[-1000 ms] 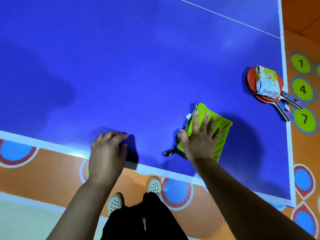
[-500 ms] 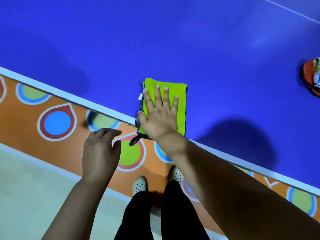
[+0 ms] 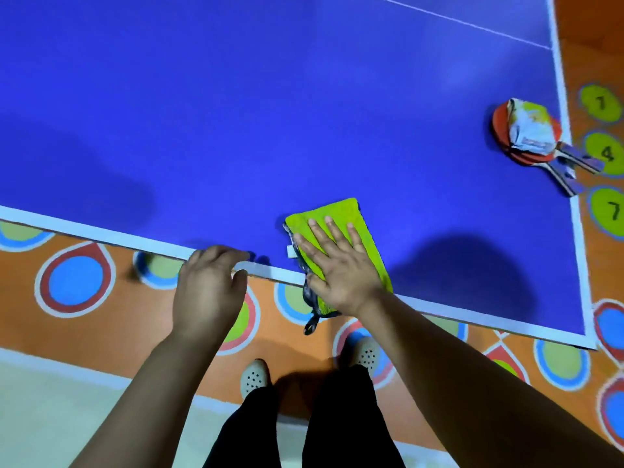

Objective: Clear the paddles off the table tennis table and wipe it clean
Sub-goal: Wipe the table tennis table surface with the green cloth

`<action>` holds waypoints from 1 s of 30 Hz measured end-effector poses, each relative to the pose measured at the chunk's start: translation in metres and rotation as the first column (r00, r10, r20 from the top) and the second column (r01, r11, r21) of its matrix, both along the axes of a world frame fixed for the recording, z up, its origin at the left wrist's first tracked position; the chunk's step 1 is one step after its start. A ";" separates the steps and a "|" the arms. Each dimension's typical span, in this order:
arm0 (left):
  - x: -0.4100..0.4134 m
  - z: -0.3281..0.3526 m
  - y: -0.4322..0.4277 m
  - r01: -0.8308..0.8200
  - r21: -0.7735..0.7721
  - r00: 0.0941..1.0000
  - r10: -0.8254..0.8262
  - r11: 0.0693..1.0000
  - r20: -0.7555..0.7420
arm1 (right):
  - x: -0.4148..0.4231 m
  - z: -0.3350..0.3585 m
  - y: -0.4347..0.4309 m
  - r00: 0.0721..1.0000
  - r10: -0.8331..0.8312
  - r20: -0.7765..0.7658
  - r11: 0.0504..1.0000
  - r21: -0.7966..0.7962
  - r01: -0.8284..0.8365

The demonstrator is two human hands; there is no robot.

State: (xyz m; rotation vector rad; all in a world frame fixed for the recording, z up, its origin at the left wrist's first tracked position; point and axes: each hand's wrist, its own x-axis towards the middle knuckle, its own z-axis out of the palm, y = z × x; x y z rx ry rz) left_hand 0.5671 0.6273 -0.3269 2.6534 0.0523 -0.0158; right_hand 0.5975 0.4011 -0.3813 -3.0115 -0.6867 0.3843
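Observation:
A folded lime-green cloth (image 3: 341, 211) lies at the near edge of the blue table tennis table (image 3: 236, 113), partly hanging over the white border. My right hand (image 3: 332, 265) presses flat on the cloth with fingers spread. My left hand (image 3: 209, 285) rests on the table's near edge to the left, fingers curled over the white line, holding nothing. Two red paddles (image 3: 503, 130) lie stacked near the right edge, handles pointing off the table, with a crumpled snack packet (image 3: 530, 126) on top of them.
The floor is orange with coloured circles and numbered green spots (image 3: 606, 152) beyond the table's right edge. My legs and white shoes (image 3: 255, 378) stand close to the table's near side. The table's near right corner (image 3: 587, 344) is in view.
My right hand has slid the cloth along the near edge, and it now overhangs the border. My left hand has come back onto the table edge. The paddles are back in view.

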 end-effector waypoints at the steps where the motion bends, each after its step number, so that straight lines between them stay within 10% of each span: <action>1: 0.005 0.002 -0.017 0.024 -0.006 1.000 -0.024 1.000 0.000 | 0.003 0.001 -0.018 0.999 -0.037 -0.004 0.999 0.003 0.037; 17: 0.048 -0.006 -0.312 0.218 -0.032 0.972 -0.220 0.975 -0.083 | 0.084 -0.002 -0.319 0.938 -0.342 0.049 0.939 -0.006 0.343; 30: 0.042 0.000 -0.347 0.237 -0.030 0.967 -0.239 0.971 -0.090 | 0.014 0.004 -0.397 0.782 -0.622 0.046 0.782 -0.026 0.623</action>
